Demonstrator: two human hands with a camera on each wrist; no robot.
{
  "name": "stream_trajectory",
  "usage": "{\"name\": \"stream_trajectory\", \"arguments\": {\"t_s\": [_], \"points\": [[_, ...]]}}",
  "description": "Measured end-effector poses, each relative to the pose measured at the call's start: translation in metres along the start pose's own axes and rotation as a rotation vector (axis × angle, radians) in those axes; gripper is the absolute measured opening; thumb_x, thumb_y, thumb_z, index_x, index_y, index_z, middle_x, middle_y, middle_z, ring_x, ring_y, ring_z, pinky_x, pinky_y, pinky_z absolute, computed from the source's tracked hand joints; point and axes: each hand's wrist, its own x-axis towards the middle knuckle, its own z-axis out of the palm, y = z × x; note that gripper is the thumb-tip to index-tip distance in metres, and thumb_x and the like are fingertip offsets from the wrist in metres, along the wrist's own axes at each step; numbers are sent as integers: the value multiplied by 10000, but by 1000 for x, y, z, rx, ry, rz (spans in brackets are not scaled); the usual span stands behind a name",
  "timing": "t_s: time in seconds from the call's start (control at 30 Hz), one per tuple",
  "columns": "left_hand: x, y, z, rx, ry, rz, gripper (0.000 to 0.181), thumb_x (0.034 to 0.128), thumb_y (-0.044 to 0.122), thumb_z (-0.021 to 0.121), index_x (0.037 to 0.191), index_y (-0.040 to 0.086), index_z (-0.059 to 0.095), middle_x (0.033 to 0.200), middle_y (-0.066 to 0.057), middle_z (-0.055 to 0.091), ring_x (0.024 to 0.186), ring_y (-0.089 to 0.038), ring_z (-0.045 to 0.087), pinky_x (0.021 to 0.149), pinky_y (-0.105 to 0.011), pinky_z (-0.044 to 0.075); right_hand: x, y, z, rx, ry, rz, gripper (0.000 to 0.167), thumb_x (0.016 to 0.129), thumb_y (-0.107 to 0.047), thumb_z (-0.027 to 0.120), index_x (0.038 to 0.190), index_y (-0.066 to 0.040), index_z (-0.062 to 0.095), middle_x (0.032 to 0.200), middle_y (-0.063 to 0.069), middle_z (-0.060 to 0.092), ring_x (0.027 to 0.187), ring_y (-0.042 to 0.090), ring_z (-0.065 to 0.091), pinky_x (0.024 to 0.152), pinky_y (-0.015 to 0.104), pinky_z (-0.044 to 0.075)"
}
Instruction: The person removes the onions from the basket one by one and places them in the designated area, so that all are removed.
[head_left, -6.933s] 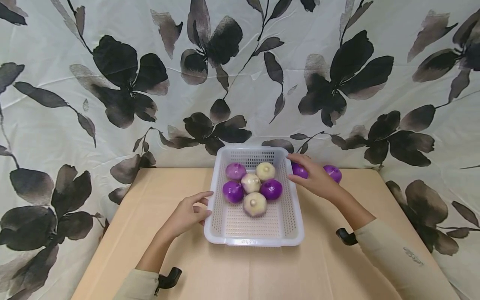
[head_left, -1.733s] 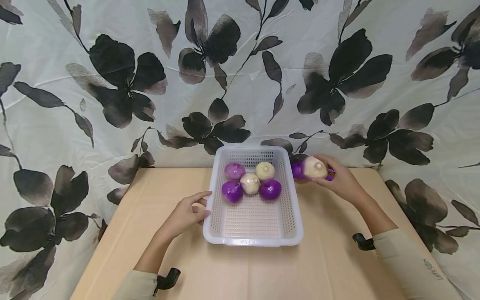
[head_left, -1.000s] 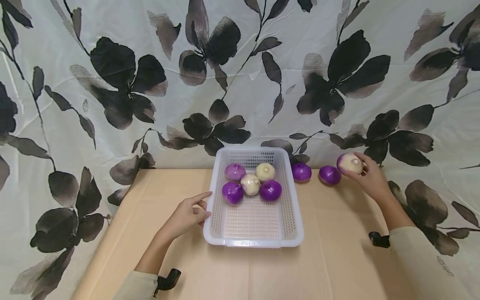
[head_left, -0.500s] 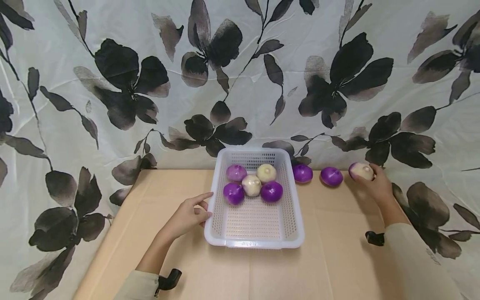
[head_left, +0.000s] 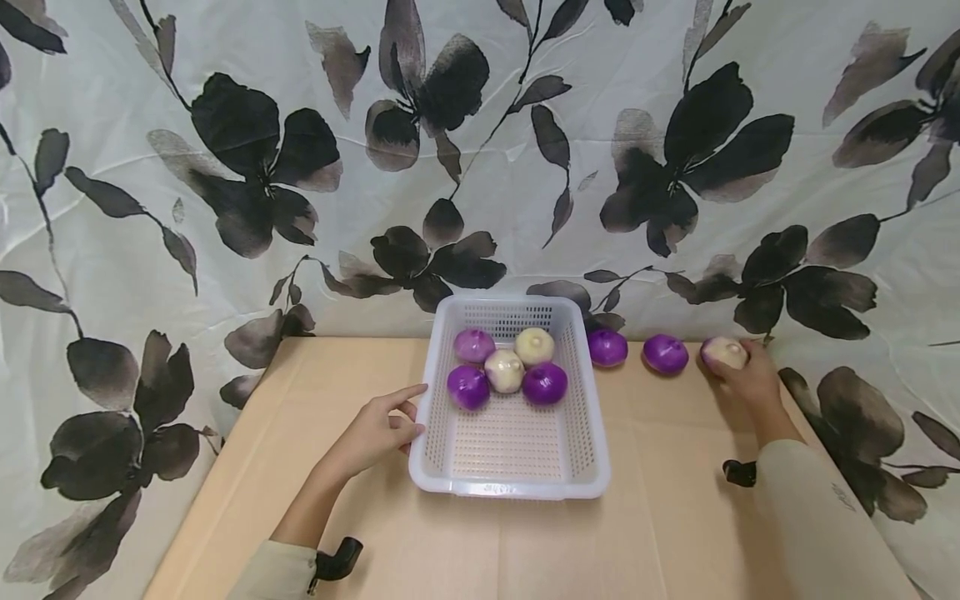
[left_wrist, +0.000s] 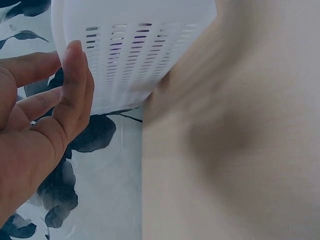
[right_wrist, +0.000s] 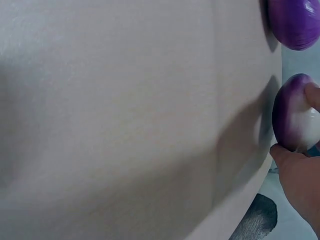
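Observation:
My left hand [head_left: 378, 433] pinches the left rim of a white perforated plastic basket [head_left: 510, 483]. The left wrist view has its thumb against the basket wall [left_wrist: 125, 65], just under the rim. In the basket lie several onions: three purple, among them a purple onion [head_left: 545, 383], and two pale ones, such as the pale onion [head_left: 504, 371]. At the table's far right my right hand [head_left: 753, 385] grips a purple-and-white onion [head_left: 724, 354], thumb and fingers on opposite sides. Whether that onion rests on the table is hard to tell.
Two purple onions stand in a row right of the basket: a nearer one [head_left: 607, 347] beside its wall and another purple onion [head_left: 665, 355] farther right. The light wooden table [head_left: 450, 550] ends just behind them, where a floral cloth [head_left: 555, 192] hangs.
The right hand took the front pale onion out of the basket, carried it right past the two purple onions and lowered it at the row's right end. The left hand stayed on the basket.

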Motion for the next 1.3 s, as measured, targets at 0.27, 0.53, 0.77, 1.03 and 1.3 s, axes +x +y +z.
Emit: {"name": "stream_trajectory", "arguments": {"t_s": [0.27,0.53,0.77,1.03,1.3], "points": [[0,-2,-1,10,-15,6,648,946,-9,654,1550,-1,422,1092,-200,563,733,-172,698,689,-493,654,2,7,3,-55,-32,72,872,1043,-370,577,1603,88,89,1604,403,187,1453,604,240,1221,697,225],[1,-1,-1,16,-17,6,644,949,-10,655,1550,-2,422,1088,-200,562,733,-171,701,702,-528,648,0,6,1,-11,-48,89,873,1051,-363,547,1601,95,47,1608,410,162,1453,605,235,1227,700,210],[-1,-1,-1,11,-16,6,646,947,-15,652,1551,10,426,1094,-205,564,748,-197,706,703,-527,649,1,10,2,-20,-43,34,856,1051,-350,549,1584,124,77,1575,439,200,1431,621,255,1217,706,219],[-1,-2,-1,14,-18,11,644,948,-14,654,1548,-11,419,1099,-212,565,757,-194,709,713,-549,642,1,11,3,-36,-43,48,875,1053,-396,536,1596,100,61,1584,428,193,1434,618,251,1212,717,219],[-2,0,-1,11,-12,-3,645,945,-12,656,1548,7,427,1104,-210,570,772,-224,713,717,-561,640,1,10,-1,-49,-61,53,852,1061,-367,517,1585,120,55,1575,441,177,1428,630,243,1203,730,216]]}}
